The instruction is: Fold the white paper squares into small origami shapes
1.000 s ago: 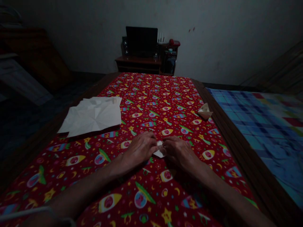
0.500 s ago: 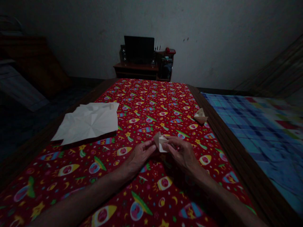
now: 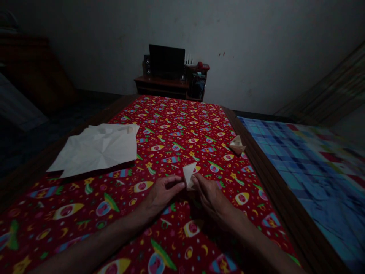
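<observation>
A small piece of folded white paper [image 3: 188, 175] is held upright just above the cloth, creased into a narrow pointed shape. My right hand [image 3: 209, 192] pinches its right side between thumb and fingers. On the other side, my left hand [image 3: 165, 192] has its thumb and fingers slightly apart, the tips right beside the paper's lower left edge; the thumb seems to touch it. Further right on the cloth rests another folded paper piece [image 3: 237, 145], pointed and hollow. To the left lies a stack of creased white paper sheets [image 3: 99, 150].
A red patterned cloth [image 3: 168, 146] covers the table, whose dark wooden border [image 3: 265, 190] shows at the sides. Beyond stand a black monitor [image 3: 167, 60] and a speaker [image 3: 147, 64] on a low desk, with a red telephone [image 3: 203, 66] beside them. Blue checked bedding [image 3: 302, 190] lies right.
The paper has turned in my right hand and now shows a flat, narrow face. My left fingertips have drawn slightly away from it. The view has shifted a little.
</observation>
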A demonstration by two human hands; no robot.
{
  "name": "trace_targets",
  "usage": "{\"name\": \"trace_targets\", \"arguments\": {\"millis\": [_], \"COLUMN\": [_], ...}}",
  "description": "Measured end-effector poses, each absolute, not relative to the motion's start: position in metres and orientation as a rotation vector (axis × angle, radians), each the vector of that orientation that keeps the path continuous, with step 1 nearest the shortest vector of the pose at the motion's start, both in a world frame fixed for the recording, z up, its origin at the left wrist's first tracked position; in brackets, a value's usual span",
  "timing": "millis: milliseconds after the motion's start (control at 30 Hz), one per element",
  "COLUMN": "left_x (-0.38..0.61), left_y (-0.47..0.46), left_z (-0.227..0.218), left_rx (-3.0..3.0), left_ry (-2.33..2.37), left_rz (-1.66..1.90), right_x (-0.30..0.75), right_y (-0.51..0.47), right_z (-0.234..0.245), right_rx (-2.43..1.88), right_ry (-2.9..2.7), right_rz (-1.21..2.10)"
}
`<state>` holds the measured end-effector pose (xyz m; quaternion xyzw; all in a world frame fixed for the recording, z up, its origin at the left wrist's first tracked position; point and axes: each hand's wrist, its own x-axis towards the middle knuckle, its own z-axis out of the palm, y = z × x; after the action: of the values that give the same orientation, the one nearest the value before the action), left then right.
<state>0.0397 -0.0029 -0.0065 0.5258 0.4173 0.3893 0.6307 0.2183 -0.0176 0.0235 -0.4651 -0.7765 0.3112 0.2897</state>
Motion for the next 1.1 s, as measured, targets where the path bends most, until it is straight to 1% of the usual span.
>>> {"name": "trace_targets", "arguments": {"millis": [200, 433, 600, 700, 800, 900, 1100], "left_x": [0.038, 0.042, 0.041, 0.041, 0.039, 0.036, 0.033], "left_y": [-0.005, -0.007, -0.006, -0.007, -0.007, -0.007, -0.004], "left_z": [-0.01, -0.013, -0.008, -0.005, -0.002, 0.0, -0.005], "left_rx": [0.972, 0.885, 0.91, 0.92, 0.942, 1.01, 1.048], "left_ry": [0.876, 0.804, 0.695, 0.644, 0.64, 0.629, 0.65], "left_rz": [0.874, 0.849, 0.857, 0.87, 0.807, 0.746, 0.745], "right_x": [0.218, 0.216, 0.221, 0.223, 0.224, 0.224, 0.225], "right_y": [-0.012, -0.015, -0.012, -0.011, -0.011, -0.012, -0.008], "right_z": [0.007, 0.02, 0.021, 0.018, 0.019, 0.022, 0.026], "right_rx": [-1.184, -1.203, -1.2, -1.184, -1.183, -1.215, -1.273], "right_ry": [-2.153, -2.167, -2.146, -2.121, -2.137, -2.116, -1.969], "right_rz": [0.698, 0.719, 0.377, 0.302, 0.388, 0.575, 0.814]}}
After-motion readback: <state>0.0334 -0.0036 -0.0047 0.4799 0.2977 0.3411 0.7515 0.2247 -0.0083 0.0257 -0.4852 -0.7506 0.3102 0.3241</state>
